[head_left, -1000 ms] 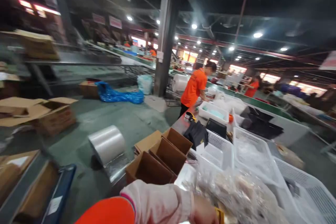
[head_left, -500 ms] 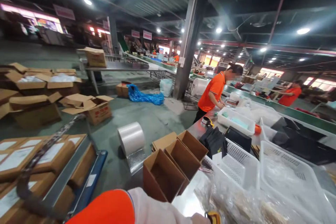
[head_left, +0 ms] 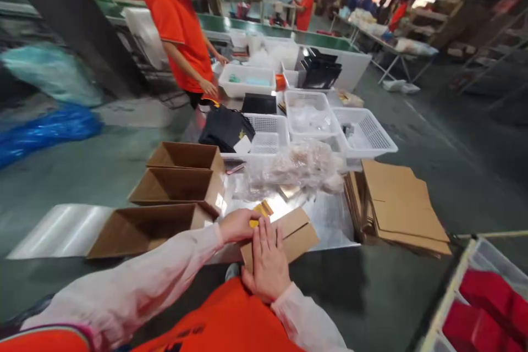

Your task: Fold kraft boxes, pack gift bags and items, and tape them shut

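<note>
My left hand (head_left: 238, 225) is closed around a yellow tape dispenser (head_left: 263, 210) at the near edge of the metal table. Part of the dispenser is hidden by the fingers. Just beneath sits a small closed cardboard box (head_left: 297, 234) with a dark seam across its top. My right hand (head_left: 270, 264) lies on this box, its fingers stretched flat and pointing away from me, close to the left fingertips.
Several open cardboard boxes (head_left: 177, 184) stand left of the table, flattened cartons (head_left: 404, 203) at its right. Clear plastic bags (head_left: 301, 168) and white baskets (head_left: 358, 129) lie beyond. A co-worker in orange (head_left: 181, 33) stands far left. Red items (head_left: 487, 297) fill a crate lower right.
My view has swung right and down to the table. My left hand has come in front of me with the dispenser, and my right hand now shows on the cardboard box.
</note>
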Action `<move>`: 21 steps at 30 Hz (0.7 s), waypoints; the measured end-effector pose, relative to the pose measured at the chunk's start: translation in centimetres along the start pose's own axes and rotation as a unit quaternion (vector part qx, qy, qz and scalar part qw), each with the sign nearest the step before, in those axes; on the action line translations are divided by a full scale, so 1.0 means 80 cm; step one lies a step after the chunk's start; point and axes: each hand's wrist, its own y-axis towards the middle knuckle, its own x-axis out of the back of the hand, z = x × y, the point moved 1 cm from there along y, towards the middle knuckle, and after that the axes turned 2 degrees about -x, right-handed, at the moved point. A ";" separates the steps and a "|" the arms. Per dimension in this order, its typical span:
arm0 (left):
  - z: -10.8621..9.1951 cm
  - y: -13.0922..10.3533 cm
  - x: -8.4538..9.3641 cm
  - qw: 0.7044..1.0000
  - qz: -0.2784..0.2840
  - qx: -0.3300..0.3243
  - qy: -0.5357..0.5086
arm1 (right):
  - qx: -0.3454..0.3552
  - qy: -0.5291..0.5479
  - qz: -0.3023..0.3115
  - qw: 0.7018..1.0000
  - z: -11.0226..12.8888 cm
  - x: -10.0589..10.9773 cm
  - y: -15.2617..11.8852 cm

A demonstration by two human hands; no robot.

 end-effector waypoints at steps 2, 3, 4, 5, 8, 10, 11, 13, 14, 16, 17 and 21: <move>-0.003 -0.001 -0.002 0.999 -0.004 -0.002 0.046 | -0.006 0.022 0.007 1.000 0.004 0.007 0.002; -0.004 -0.001 -0.003 0.998 -0.001 -0.005 0.056 | -0.010 0.030 0.009 0.999 0.005 0.010 0.002; -0.004 -0.001 -0.003 0.999 0.007 -0.010 0.053 | -0.018 0.038 0.013 0.999 0.006 0.013 0.001; -0.003 0.000 -0.001 0.999 0.021 -0.017 0.039 | -0.028 0.046 0.019 0.998 0.006 0.015 0.001; 0.003 -0.001 0.016 0.996 0.085 -0.032 -0.016 | -0.058 0.066 0.042 0.995 0.007 0.019 0.001; 0.002 -0.008 0.040 0.995 0.098 -0.018 -0.007 | -0.064 0.075 0.053 0.994 0.007 0.021 0.003; -0.002 -0.013 0.057 0.996 0.090 -0.010 0.021 | -0.066 0.079 0.057 0.993 0.007 0.022 0.004; -0.025 -0.022 0.092 0.992 0.055 -0.017 0.109 | -0.063 0.081 0.063 0.993 0.008 0.022 0.006; -0.044 -0.024 0.110 0.986 0.041 -0.033 0.156 | -0.063 0.077 0.063 0.993 0.008 0.021 0.007; -0.094 -0.016 0.138 0.971 0.030 -0.082 0.225 | -0.060 0.066 0.050 0.995 0.008 0.017 0.009; -0.122 -0.006 0.147 0.966 0.031 -0.104 0.236 | -0.061 0.065 0.039 0.995 0.008 0.015 0.009; -0.222 0.072 0.138 0.975 0.056 -0.131 0.172 | -0.058 0.098 0.000 0.994 0.006 -0.001 0.009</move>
